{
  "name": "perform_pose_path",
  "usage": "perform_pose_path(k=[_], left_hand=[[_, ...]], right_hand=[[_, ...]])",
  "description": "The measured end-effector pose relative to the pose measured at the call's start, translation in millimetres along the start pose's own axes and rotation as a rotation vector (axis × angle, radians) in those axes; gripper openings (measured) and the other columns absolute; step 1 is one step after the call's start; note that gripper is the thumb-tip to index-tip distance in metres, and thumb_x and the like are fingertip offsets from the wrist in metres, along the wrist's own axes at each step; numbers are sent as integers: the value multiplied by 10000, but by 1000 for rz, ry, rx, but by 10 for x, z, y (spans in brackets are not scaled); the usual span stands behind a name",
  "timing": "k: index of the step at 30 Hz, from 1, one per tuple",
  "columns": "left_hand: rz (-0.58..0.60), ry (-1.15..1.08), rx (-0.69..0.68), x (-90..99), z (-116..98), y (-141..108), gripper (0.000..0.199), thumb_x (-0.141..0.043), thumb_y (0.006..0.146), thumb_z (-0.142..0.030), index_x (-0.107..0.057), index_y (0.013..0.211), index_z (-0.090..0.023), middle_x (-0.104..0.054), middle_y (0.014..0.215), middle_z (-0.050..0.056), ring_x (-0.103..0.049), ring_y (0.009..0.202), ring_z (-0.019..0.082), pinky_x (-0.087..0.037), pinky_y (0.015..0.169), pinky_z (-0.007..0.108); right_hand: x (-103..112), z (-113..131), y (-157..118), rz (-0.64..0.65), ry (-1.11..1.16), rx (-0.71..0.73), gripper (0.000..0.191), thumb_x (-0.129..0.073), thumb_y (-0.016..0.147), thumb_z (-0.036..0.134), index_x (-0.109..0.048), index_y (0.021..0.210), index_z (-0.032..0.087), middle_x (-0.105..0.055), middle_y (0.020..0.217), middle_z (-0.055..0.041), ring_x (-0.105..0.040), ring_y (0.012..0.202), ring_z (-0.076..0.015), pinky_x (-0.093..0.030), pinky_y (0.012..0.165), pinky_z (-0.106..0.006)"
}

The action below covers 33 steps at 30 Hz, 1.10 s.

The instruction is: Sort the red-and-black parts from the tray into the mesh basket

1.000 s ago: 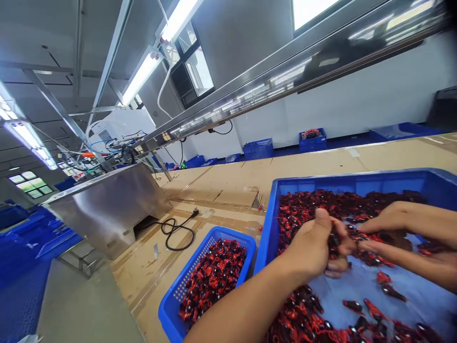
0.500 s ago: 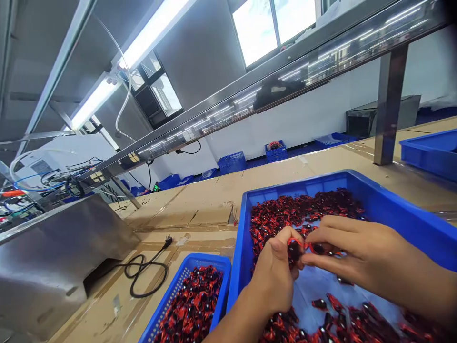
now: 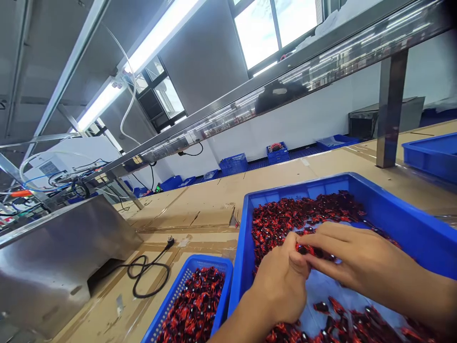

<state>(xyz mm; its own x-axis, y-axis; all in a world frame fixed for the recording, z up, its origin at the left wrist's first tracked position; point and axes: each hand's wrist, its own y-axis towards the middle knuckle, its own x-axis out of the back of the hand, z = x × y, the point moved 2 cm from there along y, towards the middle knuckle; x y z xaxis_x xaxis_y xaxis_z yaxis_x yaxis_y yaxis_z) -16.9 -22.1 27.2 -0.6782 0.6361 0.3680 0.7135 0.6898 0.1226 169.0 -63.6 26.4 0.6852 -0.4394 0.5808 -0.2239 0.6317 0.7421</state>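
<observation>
While both hands (image 3: 285,281) (image 3: 357,259) pinch one red-black piece (image 3: 303,248), tray walls (image 3: 246,247) stand well apart.

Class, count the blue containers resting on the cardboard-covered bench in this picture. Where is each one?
3: the large tray under both hands, the small basket left of it, and another tray cut off at the right edge. Others may lie outside the view.

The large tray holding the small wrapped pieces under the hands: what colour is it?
Blue. The large tray shows best in the head view, the only one.
</observation>
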Motion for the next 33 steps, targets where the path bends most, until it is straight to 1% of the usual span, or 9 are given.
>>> perform_pose_path(k=[3, 7, 10, 13, 16, 20, 24, 29, 33], left_hand=[[-16, -89, 71, -31, 9, 21, 1044, -272, 775, -1041, -634, 1222, -170, -536, 796, 41, -394, 636, 147, -295, 558, 258], [-85, -407, 365, 13, 66, 156, 936, -95, 912, -924, -523, 1359, -222, -487, 789, -19, -284, 487, 83, -199, 473, 208], [-126, -558, 528, 89, 102, 247, 557, -295, 995, -564, -508, 1364, -205, -494, 786, -25, -267, 443, 66, -158, 438, 192], [-110, -568, 529, 122, 114, 269, 652, -506, 715, -263, -504, 1363, -186, -540, 799, -18, -311, 444, 57, -190, 427, 181], [-91, -530, 455, 96, 105, 248, 757, -514, 611, -227, -500, 1367, -191, -564, 818, -24, -352, 451, 53, -230, 416, 174], [-42, -428, 351, 45, 89, 230, 879, -570, 718, -233, -322, 1561, -246, -550, 817, -60, -399, 441, 59, -288, 397, 176], [28, -417, 263, 36, 89, 231, 1068, -645, 812, -226, -39, 1684, -333, -569, 920, -53, -434, 442, 42, -339, 412, 183], [61, -386, 204, 79, 85, 225, 1012, -712, 895, -271, -93, 1690, -367, -587, 1084, 0, -463, 463, 13, -359, 447, 189], [84, -269, 200, 104, 101, 227, 992, -765, 900, -309, -169, 1692, -355, -599, 989, -24, -531, 485, 36, -416, 468, 187]], right_hand=[[-52, -75, 50, 113, 326, -372, 284, -706, 946, 535, -776, 923, 261, -708, 730, -31, -666, 604, -181, -502, 528, -278], [-39, -209, 96, 60, 1085, -949, 498, -678, 903, 629, -514, 672, 220, -460, 545, 48, -314, 342, -58, -270, 326, -217], [14, -258, 138, 134, 1436, -1116, 387, -692, 826, 586, -585, 770, 217, -520, 653, 5, -406, 424, -94, -200, 289, -199], [-37, -268, 114, 387, 1383, -1185, 439, -677, 821, 642, -672, 912, 213, -583, 774, -17, -397, 451, -88, -151, 296, -193], [-174, -311, 45, 446, 935, -1078, 473, -701, 829, 684, -686, 885, 214, -488, 671, 32, -300, 436, -68, -176, 342, -202], [-230, -364, 22, 336, 315, -696, 440, -690, 892, 615, -744, 1124, 245, -580, 662, 9, -527, 584, -148, -346, 490, -236], [-163, -375, 31, 457, 265, -497, 437, -552, 1014, 536, -751, 1293, 264, -705, 745, -28, -615, 619, -182, -399, 534, -262], [-100, -365, 59, 406, 260, -347, 362, -586, 1022, 466, -795, 1245, 273, -706, 687, -13, -591, 573, -166, -375, 520, -247], [-87, -382, 93, 417, 179, -346, 275, -633, 981, 424, -813, 1115, 266, -604, 626, 20, -513, 573, -144, -329, 544, -245]])
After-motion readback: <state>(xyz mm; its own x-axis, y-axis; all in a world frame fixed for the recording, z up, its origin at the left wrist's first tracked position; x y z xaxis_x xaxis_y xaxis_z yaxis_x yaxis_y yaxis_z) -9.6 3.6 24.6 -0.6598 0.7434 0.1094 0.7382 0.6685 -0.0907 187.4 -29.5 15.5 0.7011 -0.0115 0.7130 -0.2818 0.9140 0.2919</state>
